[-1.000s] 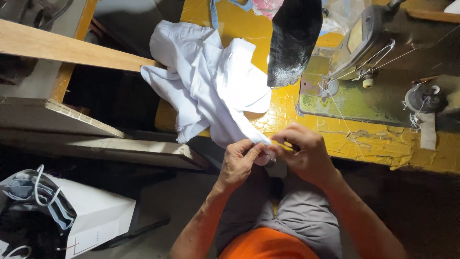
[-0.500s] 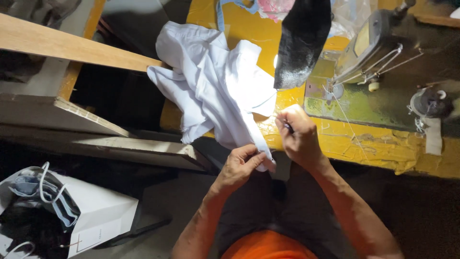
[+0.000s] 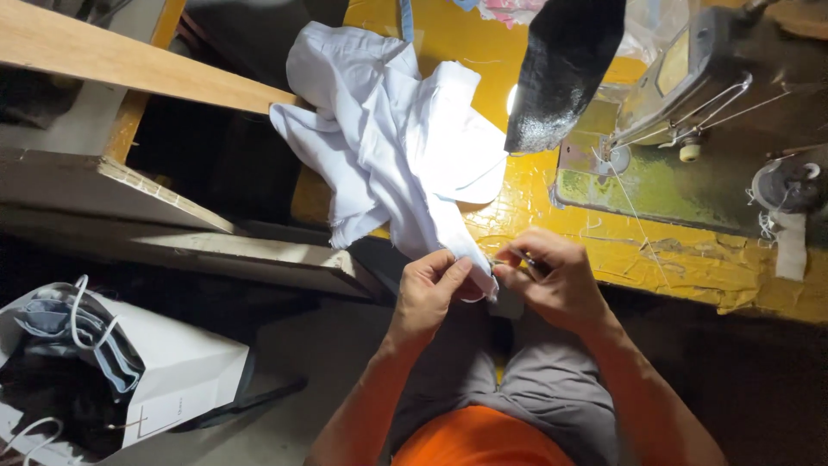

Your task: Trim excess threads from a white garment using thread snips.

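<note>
A white garment (image 3: 388, 138) lies crumpled on the yellow table (image 3: 655, 250) and hangs down over its front edge toward my lap. My left hand (image 3: 429, 289) pinches the lower end of the cloth. My right hand (image 3: 556, 276) is closed around a small tool with a thin tip, held against the same end of the cloth. What kind of tool it is stays unclear. A thin thread runs from near my right hand up to the sewing machine (image 3: 690, 78).
A black lamp shade (image 3: 561, 69) hangs over the table and lights the cloth. A wooden plank (image 3: 129, 65) crosses the upper left. A white paper bag (image 3: 164, 371) with cloth and cords stands on the floor at lower left.
My right hand rose onto the table edge half a second ago and has come back down to the cloth end beside my left hand. The view has shifted slightly.
</note>
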